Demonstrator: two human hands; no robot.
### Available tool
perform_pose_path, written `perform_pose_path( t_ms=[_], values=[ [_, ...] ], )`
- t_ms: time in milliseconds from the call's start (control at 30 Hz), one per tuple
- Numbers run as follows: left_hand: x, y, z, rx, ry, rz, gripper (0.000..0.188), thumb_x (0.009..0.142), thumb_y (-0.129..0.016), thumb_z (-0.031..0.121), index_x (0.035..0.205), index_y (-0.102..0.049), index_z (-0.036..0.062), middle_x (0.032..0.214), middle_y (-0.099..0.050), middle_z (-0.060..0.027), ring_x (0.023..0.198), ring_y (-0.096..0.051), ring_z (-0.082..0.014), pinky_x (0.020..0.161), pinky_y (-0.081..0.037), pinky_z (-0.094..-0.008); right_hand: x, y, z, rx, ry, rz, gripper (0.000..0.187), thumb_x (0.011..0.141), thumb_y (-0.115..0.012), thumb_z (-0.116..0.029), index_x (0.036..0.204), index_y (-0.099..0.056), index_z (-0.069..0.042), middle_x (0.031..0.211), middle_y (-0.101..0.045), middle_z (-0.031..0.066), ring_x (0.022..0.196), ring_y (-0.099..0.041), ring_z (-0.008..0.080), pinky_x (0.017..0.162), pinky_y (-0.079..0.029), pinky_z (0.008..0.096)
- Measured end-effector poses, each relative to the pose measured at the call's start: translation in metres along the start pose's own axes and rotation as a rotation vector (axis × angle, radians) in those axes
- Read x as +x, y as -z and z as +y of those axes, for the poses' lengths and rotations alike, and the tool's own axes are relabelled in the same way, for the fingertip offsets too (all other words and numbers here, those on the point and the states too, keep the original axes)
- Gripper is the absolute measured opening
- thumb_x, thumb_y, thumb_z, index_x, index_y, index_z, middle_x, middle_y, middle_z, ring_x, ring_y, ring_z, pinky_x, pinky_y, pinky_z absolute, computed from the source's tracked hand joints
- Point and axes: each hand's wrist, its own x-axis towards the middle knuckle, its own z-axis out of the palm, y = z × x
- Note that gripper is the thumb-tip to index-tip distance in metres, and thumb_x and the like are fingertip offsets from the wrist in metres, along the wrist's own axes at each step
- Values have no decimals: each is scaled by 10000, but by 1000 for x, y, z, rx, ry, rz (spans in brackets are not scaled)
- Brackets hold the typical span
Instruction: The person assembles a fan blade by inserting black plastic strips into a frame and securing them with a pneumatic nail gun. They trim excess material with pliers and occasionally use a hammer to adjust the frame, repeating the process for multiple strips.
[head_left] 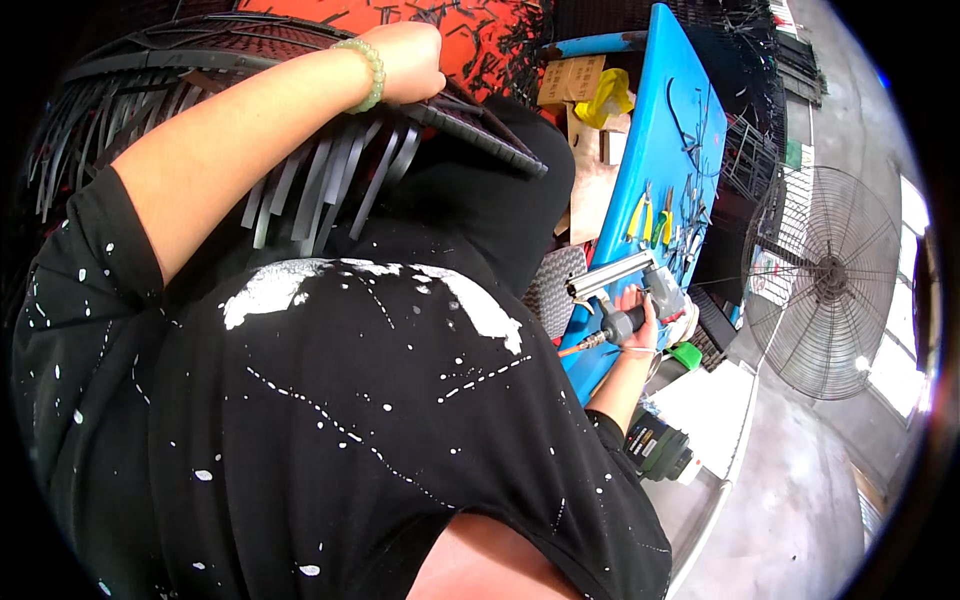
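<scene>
At the upper left, my left hand (405, 62), with a pale green bead bracelet on the wrist, is curled closed over the rim of a dark woven frame (480, 125). Loose flat dark strips (330, 185) hang from that frame close to my lap. Off to the right, my right hand (640, 315) is wrapped round the grip of a silver and grey air stapler (622, 275). An orange hose (572, 351) runs from the tool's fitting. The stapler is held over the near part of a blue table (640, 130).
Yellow-handled pliers (641, 215), green-handled cutters (662, 228) and dark scraps lie on the table. Cardboard boxes (572, 80) and a yellow bag (606, 98) stand beside it. Black offcuts litter a red surface (330, 12). A large wire-caged fan (828, 280) is at the right.
</scene>
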Motion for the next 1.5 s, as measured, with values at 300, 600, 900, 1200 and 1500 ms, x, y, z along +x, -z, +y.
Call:
perform_pose_path(
  t_ms=[300, 600, 900, 1200, 1500],
  values=[
    [2, 1, 0, -30, 45, -27, 260, 805, -632, 205, 666, -686, -8, 577, -619, -148, 584, -640, -258, 644, -517, -387, -99, -218, 4, -771, 449, -158, 385, 850, -679, -63, 1203, -568, 42, 659, -547, 9, 542, -501, 103, 542, -407, 242],
    [3, 0, 0, -46, 22, -13, 224, 736, -601, 173, 622, -655, -12, 611, -591, -223, 608, -620, -348, 634, -504, -430, -149, -345, 53, -1708, 1094, -828, 657, 628, -764, -89, 1249, -550, -50, 905, -679, 187, 792, -662, 370, 699, -529, 417],
    [-2, -2, -2, -93, 13, 63, 214, 722, -588, 150, 646, -634, -44, 673, -594, -264, 675, -621, -407, 678, -503, -467, -146, -352, 61, -1738, 1019, -788, 686, 577, -682, -6, 1247, -546, -66, 857, -663, 202, 797, -649, 392, 698, -521, 445],
    [-2, 4, 1, -80, 8, 10, 226, 729, -585, 157, 617, -630, -35, 629, -576, -251, 640, -611, -387, 661, -498, -462, -141, -353, 66, -1752, 997, -760, 649, 601, -699, -36, 1230, -544, -63, 843, -658, 214, 797, -644, 404, 702, -516, 458],
    [1, -4, -7, -86, 31, 17, 254, 752, -591, 192, 629, -661, -19, 618, -603, -217, 626, -624, -347, 658, -508, -430, -140, -345, 56, -1727, 942, -698, 513, 670, -705, -63, 1167, -579, -50, 873, -675, 200, 827, -661, 394, 722, -533, 439]
  ],
)
